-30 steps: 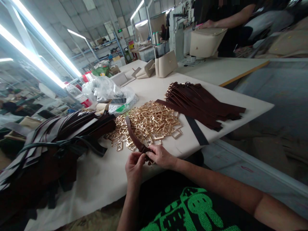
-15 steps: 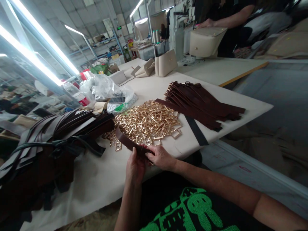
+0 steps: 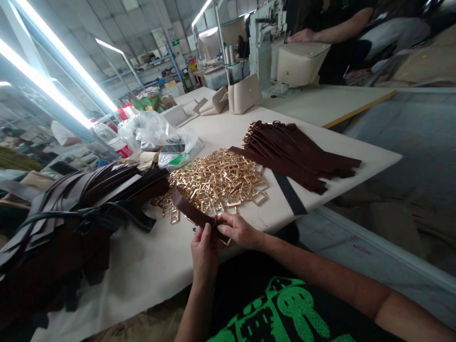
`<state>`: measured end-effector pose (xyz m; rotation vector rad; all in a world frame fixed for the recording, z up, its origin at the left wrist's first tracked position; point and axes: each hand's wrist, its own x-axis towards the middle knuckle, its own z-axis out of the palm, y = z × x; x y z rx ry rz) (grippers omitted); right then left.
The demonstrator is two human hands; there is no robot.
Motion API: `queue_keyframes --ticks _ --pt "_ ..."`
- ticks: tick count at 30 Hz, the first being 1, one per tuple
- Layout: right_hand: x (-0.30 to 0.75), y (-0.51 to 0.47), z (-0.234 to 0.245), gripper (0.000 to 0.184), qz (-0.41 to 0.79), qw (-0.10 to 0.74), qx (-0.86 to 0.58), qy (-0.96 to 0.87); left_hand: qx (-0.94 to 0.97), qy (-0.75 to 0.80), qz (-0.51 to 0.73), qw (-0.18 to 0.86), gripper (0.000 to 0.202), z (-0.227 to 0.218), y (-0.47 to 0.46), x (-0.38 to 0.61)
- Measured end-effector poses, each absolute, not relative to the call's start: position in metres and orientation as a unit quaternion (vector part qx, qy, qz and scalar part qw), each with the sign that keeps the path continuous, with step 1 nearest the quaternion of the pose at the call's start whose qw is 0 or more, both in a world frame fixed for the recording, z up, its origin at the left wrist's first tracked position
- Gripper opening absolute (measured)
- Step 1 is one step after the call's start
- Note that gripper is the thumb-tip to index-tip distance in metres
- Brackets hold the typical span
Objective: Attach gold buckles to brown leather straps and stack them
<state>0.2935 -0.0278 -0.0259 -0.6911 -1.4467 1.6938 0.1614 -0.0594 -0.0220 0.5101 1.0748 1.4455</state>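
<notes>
My left hand (image 3: 204, 251) and my right hand (image 3: 239, 230) meet at the near table edge, both closed on one end of a dark brown leather strap (image 3: 188, 210). The strap curves away to the upper left over a heap of gold metal buckles (image 3: 217, 180). A gold buckle shows just under my fingers at the strap's end. To the right of the heap lies a fanned stack of brown straps (image 3: 295, 152). A large bundle of dark straps (image 3: 78, 199) lies to the left.
The table (image 3: 149, 261) has a cream cover and a black strip (image 3: 288, 192) near its right front. Behind the buckles sit a clear plastic bag (image 3: 156, 133), bottles and cream bags (image 3: 245, 92). Another person's arm (image 3: 331, 28) rests on a cream bag at the far bench.
The strap's free end has dropped from upright to a low curve toward the left. My hands have stayed at the table edge, shifting slightly on the strap's end.
</notes>
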Motion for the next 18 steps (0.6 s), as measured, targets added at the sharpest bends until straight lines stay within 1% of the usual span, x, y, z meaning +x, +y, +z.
queue_keyframes --ticks 3,6,8,11,14,16,18 --pt "0.297 -0.032 -0.029 0.041 0.696 0.387 -0.236 -0.557 0.215 0.453 0.62 0.604 0.038 -0.021 -0.059 0.158" --pt "0.295 -0.034 -0.032 0.05 0.663 0.419 -0.252 -0.566 0.214 0.453 0.615 0.609 0.043 -0.022 -0.058 0.158" --pt "0.292 -0.034 -0.034 0.05 0.624 0.445 -0.285 -0.575 0.217 0.457 0.617 0.603 0.042 -0.024 -0.057 0.159" --pt "0.286 -0.032 -0.037 0.053 0.6 0.466 -0.295 -0.579 0.232 0.469 0.617 0.589 0.039 -0.025 -0.057 0.161" --pt "0.286 -0.033 -0.036 0.055 0.564 0.487 -0.301 -0.594 0.247 0.503 0.593 0.578 0.044 -0.026 -0.064 0.158" --pt "0.292 -0.034 -0.032 0.051 0.545 0.481 -0.294 -0.621 0.253 0.537 0.571 0.567 0.048 -0.03 -0.068 0.155" --pt "0.301 -0.031 -0.024 0.046 0.549 0.424 -0.282 -0.663 0.268 0.54 0.581 0.546 0.043 -0.038 -0.063 0.156"
